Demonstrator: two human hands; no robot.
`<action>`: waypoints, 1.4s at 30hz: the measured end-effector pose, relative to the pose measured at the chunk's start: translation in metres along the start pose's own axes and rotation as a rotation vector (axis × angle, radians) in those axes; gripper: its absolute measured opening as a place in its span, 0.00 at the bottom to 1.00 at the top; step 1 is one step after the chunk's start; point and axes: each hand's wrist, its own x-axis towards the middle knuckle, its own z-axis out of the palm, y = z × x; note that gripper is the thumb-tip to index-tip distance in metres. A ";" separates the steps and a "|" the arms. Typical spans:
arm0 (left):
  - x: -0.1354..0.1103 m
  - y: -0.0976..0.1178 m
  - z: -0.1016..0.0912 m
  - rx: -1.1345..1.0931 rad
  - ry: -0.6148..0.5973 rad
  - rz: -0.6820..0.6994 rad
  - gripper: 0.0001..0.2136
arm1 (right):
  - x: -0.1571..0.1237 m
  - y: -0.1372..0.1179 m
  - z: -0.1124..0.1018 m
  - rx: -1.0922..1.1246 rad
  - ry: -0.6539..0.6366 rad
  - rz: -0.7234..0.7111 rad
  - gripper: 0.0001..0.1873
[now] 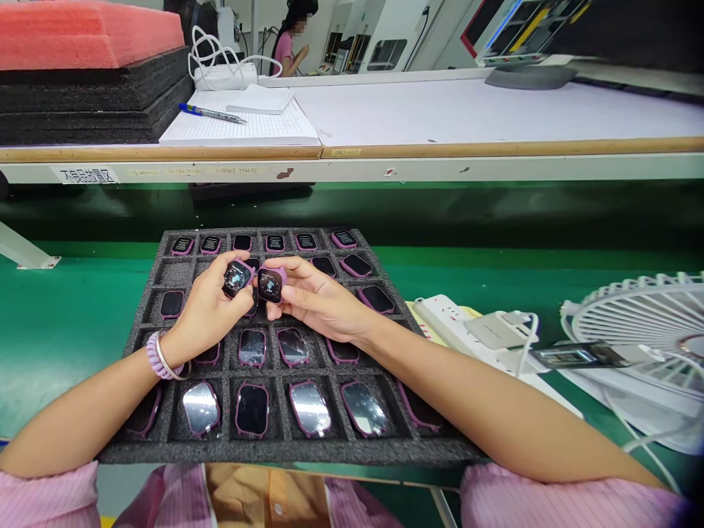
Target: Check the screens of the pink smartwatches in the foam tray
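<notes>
While the left hand [206, 312] pinches one pink watch [237, 277] and the right hand [313, 297] grips another watch [270, 284], screens up over the foam tray [275, 451], inspection seems underway; seating either calls for an empty cell [176, 273].

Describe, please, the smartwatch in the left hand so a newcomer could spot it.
Find the black foam tray of pink smartwatches on the green bench. Above it, each hand lifts one. Take the smartwatch in the left hand, whose wrist wears a bracelet.

We observed the purple-cased, square left watch body [237, 277] and its matching right watch body [270, 284], dark glossy screens facing us, side by side above a grey foam tray [174, 273].
</notes>
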 end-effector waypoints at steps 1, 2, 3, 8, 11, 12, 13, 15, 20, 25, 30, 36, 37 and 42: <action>0.000 0.000 0.000 0.004 0.004 0.006 0.26 | 0.000 0.000 0.000 -0.004 0.002 -0.001 0.24; 0.000 -0.001 0.000 0.006 0.007 0.011 0.26 | 0.000 0.000 -0.001 -0.007 0.002 -0.003 0.25; 0.000 -0.001 0.000 0.008 0.008 0.011 0.26 | 0.000 0.001 -0.001 -0.010 0.004 -0.004 0.25; 0.001 -0.001 0.001 0.011 0.027 0.019 0.26 | -0.001 0.001 -0.002 -0.033 0.018 0.013 0.27; 0.001 -0.002 0.000 0.015 0.021 0.021 0.26 | -0.001 0.001 -0.001 -0.036 0.021 0.016 0.27; 0.001 -0.002 0.000 0.016 0.017 0.021 0.26 | -0.001 0.001 -0.001 -0.032 0.018 0.013 0.27; 0.000 -0.002 0.000 0.018 0.013 0.021 0.26 | -0.001 0.001 -0.001 -0.027 0.012 0.011 0.26; 0.000 -0.003 0.001 0.020 0.012 0.026 0.26 | -0.001 0.000 -0.001 -0.019 0.004 0.007 0.26; 0.000 -0.005 0.001 0.027 0.033 0.066 0.26 | 0.000 0.002 -0.002 -0.013 -0.024 -0.013 0.25; 0.001 -0.006 0.001 0.033 0.018 0.060 0.26 | 0.000 0.002 -0.003 0.010 -0.019 -0.008 0.23; 0.004 -0.003 0.002 -0.174 0.014 -0.063 0.28 | 0.001 0.001 -0.004 0.037 0.055 0.056 0.29; 0.007 0.007 0.000 -0.668 -0.098 -0.409 0.35 | 0.005 -0.002 -0.007 0.056 0.194 0.128 0.27; 0.007 0.007 -0.001 -0.705 -0.099 -0.422 0.33 | 0.005 -0.002 -0.008 0.048 0.211 0.124 0.26; 0.008 0.006 -0.002 -0.733 -0.103 -0.399 0.27 | 0.005 -0.001 -0.009 -0.038 0.268 0.074 0.26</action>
